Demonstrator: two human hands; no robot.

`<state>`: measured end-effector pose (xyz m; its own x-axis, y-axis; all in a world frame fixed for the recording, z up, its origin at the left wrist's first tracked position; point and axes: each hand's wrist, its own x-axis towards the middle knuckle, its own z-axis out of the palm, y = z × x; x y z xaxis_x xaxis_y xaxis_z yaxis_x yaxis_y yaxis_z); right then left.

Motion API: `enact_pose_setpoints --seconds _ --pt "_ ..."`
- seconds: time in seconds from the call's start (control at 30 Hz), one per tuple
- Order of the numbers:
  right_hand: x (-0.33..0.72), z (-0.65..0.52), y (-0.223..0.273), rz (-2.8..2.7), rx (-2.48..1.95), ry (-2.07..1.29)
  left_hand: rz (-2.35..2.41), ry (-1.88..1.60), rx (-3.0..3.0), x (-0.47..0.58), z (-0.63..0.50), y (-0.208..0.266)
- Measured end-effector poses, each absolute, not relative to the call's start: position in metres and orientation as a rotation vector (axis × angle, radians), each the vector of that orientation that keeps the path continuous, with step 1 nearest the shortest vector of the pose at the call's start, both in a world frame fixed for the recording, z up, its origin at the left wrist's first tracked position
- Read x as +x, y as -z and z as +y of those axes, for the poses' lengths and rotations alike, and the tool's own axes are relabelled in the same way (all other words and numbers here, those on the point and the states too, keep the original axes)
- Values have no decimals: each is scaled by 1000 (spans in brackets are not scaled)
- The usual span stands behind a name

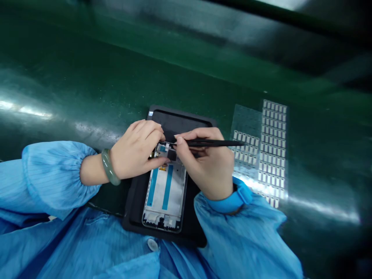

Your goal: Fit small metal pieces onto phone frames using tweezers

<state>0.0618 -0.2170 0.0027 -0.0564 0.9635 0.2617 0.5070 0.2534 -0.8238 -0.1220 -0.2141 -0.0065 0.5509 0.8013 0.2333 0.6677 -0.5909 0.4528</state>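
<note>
A phone frame (176, 190) with two blue strips along its metal back lies in a black tray (186, 116). My left hand (138, 149) is closed at its upper left corner, thumb over the frame and fingers bent round the top edge. In my right hand (207, 162) is a pair of black tweezers (215, 143), held like a pen, the tips pointing left at the top of the frame. The fingers partly hide the tweezer tips and the spot they reach. A small white piece shows beside the tips, too small to name.
To the right, a clear sheet (247, 116) with rows of small pale parts lies on the green work surface (72, 89). A second, fuller sheet (272, 151) is beside it. A dark raised ledge runs across the back.
</note>
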Motion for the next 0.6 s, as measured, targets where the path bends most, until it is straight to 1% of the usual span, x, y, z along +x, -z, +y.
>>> enact_pose_setpoints --seconds 0.1,0.17,0.23,0.3,0.43,0.6 --pt "67 -218 -1 -1498 -1390 -706 1215 -594 2473 -122 -214 6" --pt "72 -218 -4 -1299 -1367 -673 1215 -667 2500 -119 -217 1" --pt "76 -219 -8 -1117 -1315 -635 1107 -740 2593 -112 -224 -6" --pt "80 -221 -12 -1045 -1276 -608 926 -710 2689 -104 -237 -14" --pt "83 -227 -12 -1162 -1348 -658 791 -486 2744 -90 -270 -17" --pt "72 -228 -1 -1457 -1379 -781 649 -419 2795 -83 -296 -8"
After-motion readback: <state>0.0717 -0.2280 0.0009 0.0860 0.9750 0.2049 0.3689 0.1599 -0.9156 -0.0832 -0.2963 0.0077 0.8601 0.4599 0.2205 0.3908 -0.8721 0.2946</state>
